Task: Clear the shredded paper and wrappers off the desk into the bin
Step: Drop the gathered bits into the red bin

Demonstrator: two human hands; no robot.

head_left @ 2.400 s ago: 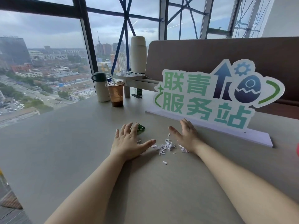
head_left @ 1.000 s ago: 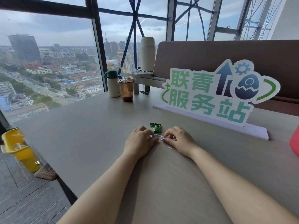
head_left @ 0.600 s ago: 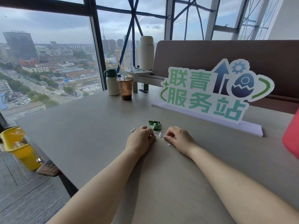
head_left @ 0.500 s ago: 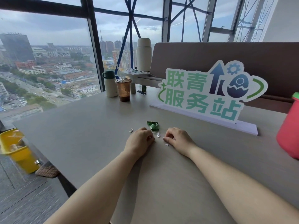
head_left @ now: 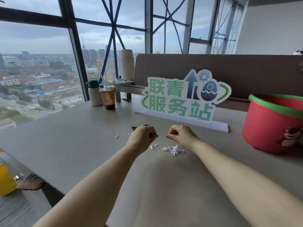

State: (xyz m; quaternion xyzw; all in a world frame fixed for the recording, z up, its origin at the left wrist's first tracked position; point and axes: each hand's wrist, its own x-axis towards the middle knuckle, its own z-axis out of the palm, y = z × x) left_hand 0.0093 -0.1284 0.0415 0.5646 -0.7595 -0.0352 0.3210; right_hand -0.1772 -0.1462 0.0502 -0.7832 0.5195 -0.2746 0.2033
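A small heap of white shredded paper (head_left: 173, 149) lies on the grey desk (head_left: 78, 145), with a few loose bits (head_left: 116, 136) to its left. My right hand (head_left: 181, 136) hovers just above the heap, fingers curled and thumb against them. To its left, my left hand (head_left: 142, 135) is raised with its fingers curled in a loose fist. No paper shows in either hand. A green wrapper (head_left: 134, 128) peeks out behind my left hand. The red bin (head_left: 268, 126) with a green rim stands on the desk at the right.
A standing sign (head_left: 183, 99) with green characters is just behind the hands. At the back left are a plastic cup of brown drink (head_left: 107, 98), a white flask (head_left: 94, 93) and a tall white bottle (head_left: 127, 64). A yellow container (head_left: 5, 179) sits on the floor at the left.
Both hands have lifted off the desk with fingers still curled, uncovering the heap of shreds. The view has swung right, so the red bin now shows in full.
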